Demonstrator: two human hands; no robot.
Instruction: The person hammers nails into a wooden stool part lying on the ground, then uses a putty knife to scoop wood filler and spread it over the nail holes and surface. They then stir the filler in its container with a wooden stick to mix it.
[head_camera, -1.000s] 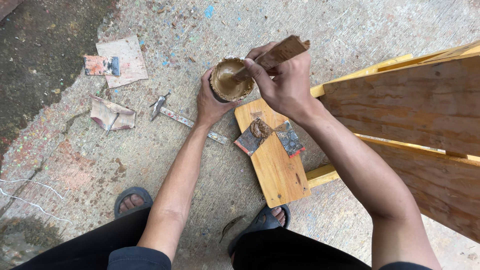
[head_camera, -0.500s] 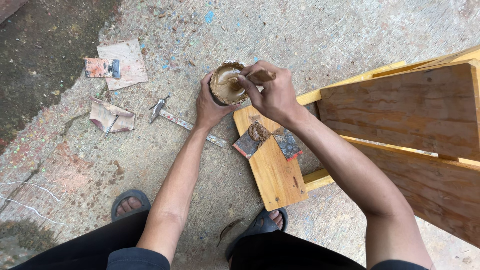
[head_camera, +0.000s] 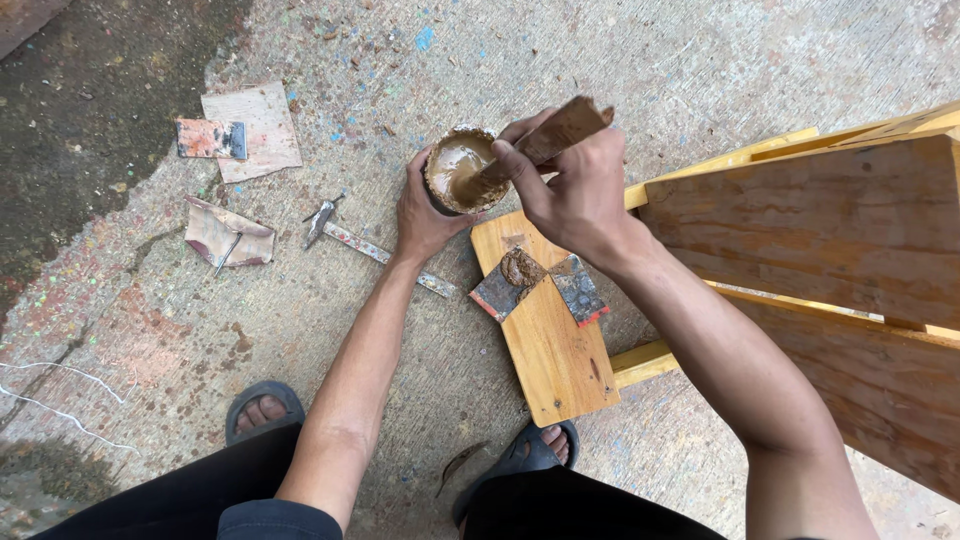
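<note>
Hands both clenched: left hand (head_camera: 425, 215) around the putty can (head_camera: 461, 170), right hand (head_camera: 572, 190) gripping a wooden stick (head_camera: 545, 140) dipped inside.

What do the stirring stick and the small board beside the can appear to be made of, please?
The stirring stick looks like raw, unfinished wood: flat, brown, paste-smeared. The small board looks like smooth, yellowish wood, with visible grain; whether it is varnished is unclear.

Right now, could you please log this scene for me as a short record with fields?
Left hand: grips the small round tin of brown paste from the side.
Right hand: holds a flat wooden stick, its tip in the paste.
Below the hands: a yellow board carrying two smeared scraper cards.
Ground: a hammer and paper scraps on concrete.
Right side: a wooden panel.
</note>
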